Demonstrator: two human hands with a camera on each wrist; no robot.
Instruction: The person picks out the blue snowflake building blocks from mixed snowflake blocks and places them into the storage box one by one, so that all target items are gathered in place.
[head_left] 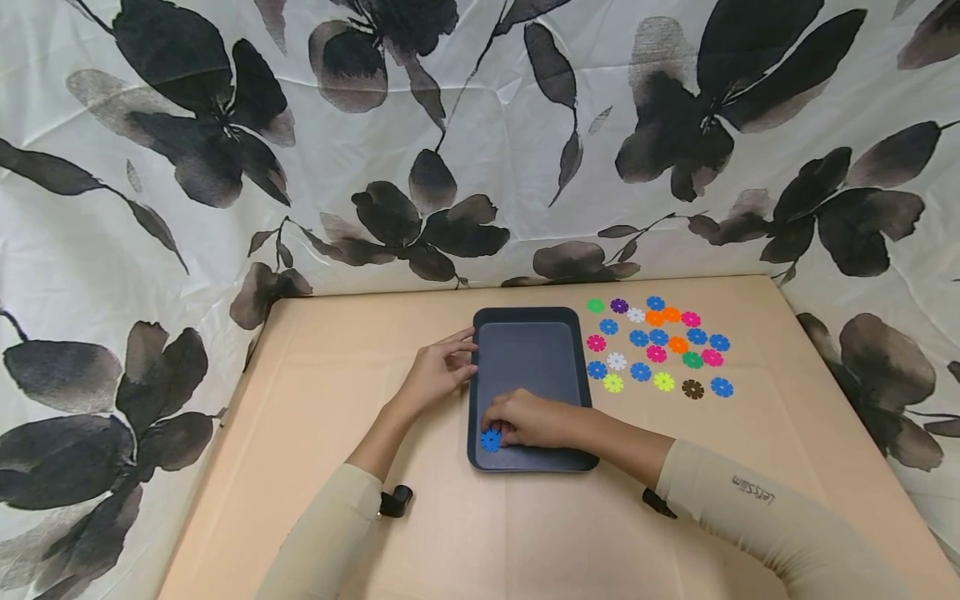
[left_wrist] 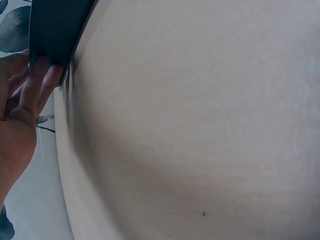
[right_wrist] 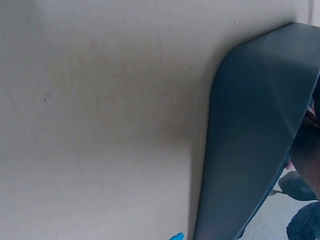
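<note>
Tray [head_left: 528, 354] holds one blue disc [head_left: 491, 439] under right hand [head_left: 536, 421].

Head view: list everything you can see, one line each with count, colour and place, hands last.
Tray: one, dark grey, centre of the table.
Blue disc: one, in the tray's near left corner, under the right fingertips.
Loose discs: about two dozen, mixed colours with blue the most common, on the table right of the tray.
Table: one, tan.
Curtain: white with black flowers, behind and beside the table.
Left hand: fingertips touch the tray's left rim.
Right hand: inside the tray, fingertips on the blue disc.
</note>
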